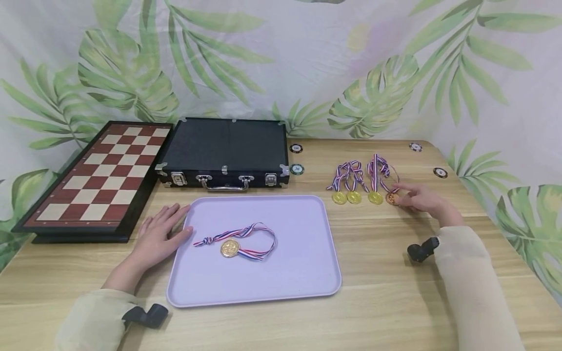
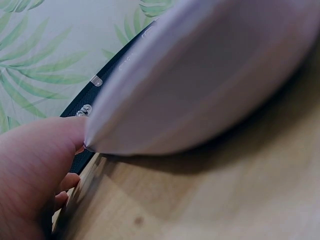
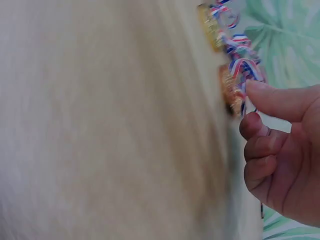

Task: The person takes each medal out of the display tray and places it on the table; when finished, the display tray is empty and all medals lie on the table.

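A lavender tray [image 1: 298, 263] lies in the middle of the wooden table, with a gold medal [image 1: 230, 248] and its striped ribbon on it. My left hand [image 1: 169, 226] rests flat on the table, its thumb against the tray's left edge [image 2: 200, 75]. To the right, three gold medals [image 1: 353, 197] lie in a row with a bronze medal [image 1: 392, 198] at the row's right end. My right hand [image 1: 414, 197] pinches the bronze medal [image 3: 228, 90] with curled fingers [image 3: 252, 125]. The right wrist view is blurred.
A folded chessboard [image 1: 101, 175] sits at the far left, beside a closed black case [image 1: 226, 151] behind the tray. Poker chips [image 1: 296, 168] lie near the case and at the table's far right [image 1: 440, 172]. A leaf-print cloth hangs behind.
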Available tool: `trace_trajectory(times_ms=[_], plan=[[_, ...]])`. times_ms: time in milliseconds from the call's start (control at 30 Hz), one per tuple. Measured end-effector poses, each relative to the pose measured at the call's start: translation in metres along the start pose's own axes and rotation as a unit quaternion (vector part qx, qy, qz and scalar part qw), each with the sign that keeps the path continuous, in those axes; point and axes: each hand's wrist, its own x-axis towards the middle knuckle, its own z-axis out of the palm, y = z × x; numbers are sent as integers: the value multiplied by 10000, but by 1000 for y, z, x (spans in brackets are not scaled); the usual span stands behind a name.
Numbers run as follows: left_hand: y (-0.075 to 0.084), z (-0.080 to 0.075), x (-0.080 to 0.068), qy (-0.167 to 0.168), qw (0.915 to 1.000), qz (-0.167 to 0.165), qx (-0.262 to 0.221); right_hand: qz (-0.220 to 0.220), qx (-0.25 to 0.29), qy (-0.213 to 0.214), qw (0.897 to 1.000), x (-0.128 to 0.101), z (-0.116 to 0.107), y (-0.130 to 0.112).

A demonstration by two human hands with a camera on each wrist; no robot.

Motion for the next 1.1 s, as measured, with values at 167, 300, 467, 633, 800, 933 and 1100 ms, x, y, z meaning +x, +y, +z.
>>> trace_trajectory(times_ms=[167, 300, 467, 633, 800, 933, 1100], plan=[[1, -1, -1, 21, 10000, 16, -28, -677, 496, 58, 9965, -1, 10, -32], [1, -2, -2, 49, 10000, 31, -37, -1429, 623, 234, 9875, 1, 35, -80], [1, 0, -1, 45, 10000, 49, -26, -2308, 912, -133, 9686, 1, 84, -140], [0, 0, 0, 37, 10000, 26, -19, -2463, 1112, -955, 9580, -7, 144, -190], [0, 0, 0, 36, 10000, 26, -28, -1938, 1374, -1766, 9552, -18, 197, -223], [0, 1, 0, 13, 10000, -5, -19, -1550, 1421, -2191, 9528, -21, 230, -232], [0, 0, 0, 14, 10000, 1, 8, -1225, 1477, -2220, 9560, -19, 253, -228]])
